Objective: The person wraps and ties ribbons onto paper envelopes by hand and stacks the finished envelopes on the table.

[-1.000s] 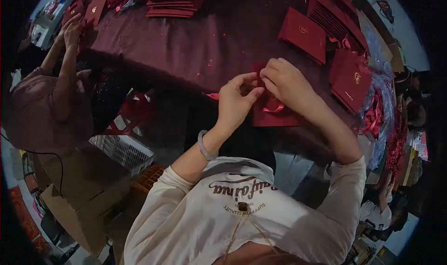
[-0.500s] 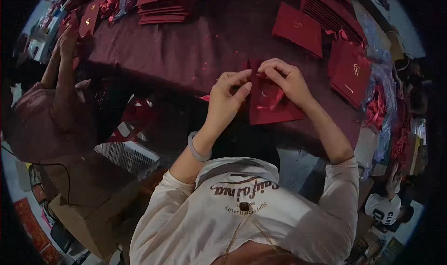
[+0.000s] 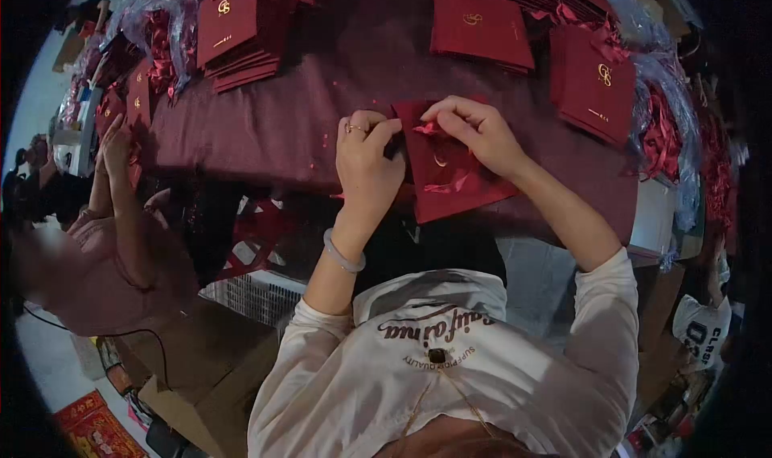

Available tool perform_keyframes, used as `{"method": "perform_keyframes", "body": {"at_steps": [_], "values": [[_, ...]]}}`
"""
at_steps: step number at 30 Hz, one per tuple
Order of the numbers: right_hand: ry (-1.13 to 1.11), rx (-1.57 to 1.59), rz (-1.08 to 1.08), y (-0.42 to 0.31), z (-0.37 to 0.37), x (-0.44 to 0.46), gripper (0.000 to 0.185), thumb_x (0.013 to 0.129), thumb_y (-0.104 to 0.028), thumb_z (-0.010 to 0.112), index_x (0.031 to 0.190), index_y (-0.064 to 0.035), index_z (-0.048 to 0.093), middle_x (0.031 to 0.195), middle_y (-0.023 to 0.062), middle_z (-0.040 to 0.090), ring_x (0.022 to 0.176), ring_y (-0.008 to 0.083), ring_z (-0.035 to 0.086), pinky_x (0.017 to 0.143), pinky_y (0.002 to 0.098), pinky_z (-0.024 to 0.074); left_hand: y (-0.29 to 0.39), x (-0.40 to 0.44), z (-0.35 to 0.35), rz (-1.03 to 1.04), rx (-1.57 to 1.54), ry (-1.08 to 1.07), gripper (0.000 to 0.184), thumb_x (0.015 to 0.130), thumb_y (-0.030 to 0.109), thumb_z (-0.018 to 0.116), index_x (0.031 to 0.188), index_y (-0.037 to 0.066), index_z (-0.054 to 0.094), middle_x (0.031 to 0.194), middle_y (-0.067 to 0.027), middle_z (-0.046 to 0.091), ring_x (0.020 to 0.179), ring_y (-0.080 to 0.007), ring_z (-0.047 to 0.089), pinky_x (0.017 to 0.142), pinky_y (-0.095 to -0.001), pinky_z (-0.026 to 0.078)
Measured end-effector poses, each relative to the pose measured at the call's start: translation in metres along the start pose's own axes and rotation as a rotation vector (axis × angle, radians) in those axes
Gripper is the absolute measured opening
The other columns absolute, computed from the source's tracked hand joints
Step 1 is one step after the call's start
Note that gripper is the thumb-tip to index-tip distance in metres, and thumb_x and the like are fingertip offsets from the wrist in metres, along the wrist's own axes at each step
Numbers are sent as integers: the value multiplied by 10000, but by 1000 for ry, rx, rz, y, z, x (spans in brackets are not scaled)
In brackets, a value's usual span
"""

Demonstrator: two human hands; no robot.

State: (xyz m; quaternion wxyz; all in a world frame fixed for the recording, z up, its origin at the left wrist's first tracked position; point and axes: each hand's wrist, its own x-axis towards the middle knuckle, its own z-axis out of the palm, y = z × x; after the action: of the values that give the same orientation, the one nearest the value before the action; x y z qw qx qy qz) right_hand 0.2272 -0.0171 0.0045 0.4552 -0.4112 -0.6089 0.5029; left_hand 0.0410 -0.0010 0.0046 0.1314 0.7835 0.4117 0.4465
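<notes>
A flat dark red piece (image 3: pixel 430 205), which looks like a folded gift bag, lies at the table's near edge in front of me. Shiny red ribbon (image 3: pixel 450 186) loops loosely across its face, over a partly covered gold mark. My right hand (image 3: pixel 482 136) is closed above it, pinching a crumpled end of the ribbon between thumb and fingers. Just off the bag's left edge, my left hand (image 3: pixel 370 156) has its fingers curled in and closed. Whatever lies between those fingertips is hidden.
Stacked red bags with gold print (image 3: pixel 229 28) stand at the far left. More piles, a flat stack (image 3: pixel 482 28) and another (image 3: pixel 595 84), are at the right, beside ribbons and clear plastic (image 3: pixel 675 104). A co-worker's hands (image 3: pixel 117 148) are at the left.
My left hand has drawn away leftward from the right hand, its fingers now curled. A ribbon end now shows at my right fingertips. The whole view has shifted, with the bag slightly turned.
</notes>
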Motion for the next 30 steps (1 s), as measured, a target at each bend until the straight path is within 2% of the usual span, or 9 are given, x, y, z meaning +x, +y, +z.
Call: {"method": "perform_keyframes", "body": {"at_steps": [2,7,13,15,16,20,22,27,30], "values": [[-15,22,11,2,-1,-1,275,968,-216,449,1017,0,612,965,40,603,938,105,548,849,244,414,-10,3,4,166,97,18,211,595,-53,620,780,45,594,800,-70,548,753,-270,535,713,-380,420],[57,63,-80,10,-3,2,325,972,-272,437,1023,-18,633,953,62,640,925,126,574,837,274,435,-7,9,-12,151,125,-97,134,600,-18,616,711,54,593,740,-54,554,716,-261,547,613,-376,390],[33,169,-7,11,-3,2,370,982,-303,400,1023,-13,626,902,30,610,819,107,544,787,255,435,-8,23,-47,-387,-430,-607,66,726,66,666,745,4,678,695,-73,585,693,-201,552,649,-287,408],[25,145,-23,15,-4,2,370,981,-303,401,1026,-12,624,889,28,604,802,105,535,775,253,435,-13,29,-71,-486,-395,-663,116,782,118,666,780,4,689,701,-70,586,700,-159,531,645,-269,390],[15,116,-41,17,-4,2,370,979,-304,402,1029,-12,622,877,26,599,785,103,527,764,251,436,-14,29,-81,-555,-353,-657,128,782,127,669,782,1,687,705,-70,586,705,-161,531,648,-267,390],[-31,38,-11,7,-4,1,397,981,-318,370,1024,-5,610,902,48,586,841,115,516,775,250,418,-55,-7,-99,-179,327,-197,113,720,85,725,818,32,701,740,-71,582,672,-221,543,654,-326,424],[-40,34,-27,8,-3,2,377,977,-306,385,1025,-7,610,898,46,584,840,117,517,774,250,418,-66,-30,-95,-170,306,-79,111,698,73,735,801,42,708,733,-65,578,658,-238,535,650,-332,428],[-45,31,-18,5,-1,2,335,968,-277,421,1022,-6,610,897,44,580,843,118,532,765,253,425,-36,-47,-80,-186,421,155,354,796,12,649,1143,54,593,998,-124,557,872,-269,547,786,-361,441],[-33,15,-35,9,1,2,286,959,-237,452,1017,-10,615,895,41,579,843,111,542,753,251,431,1,-55,-64,-209,231,153,293,801,18,641,1090,19,590,936,-123,570,828,-280,543,765,-357,432]]}}
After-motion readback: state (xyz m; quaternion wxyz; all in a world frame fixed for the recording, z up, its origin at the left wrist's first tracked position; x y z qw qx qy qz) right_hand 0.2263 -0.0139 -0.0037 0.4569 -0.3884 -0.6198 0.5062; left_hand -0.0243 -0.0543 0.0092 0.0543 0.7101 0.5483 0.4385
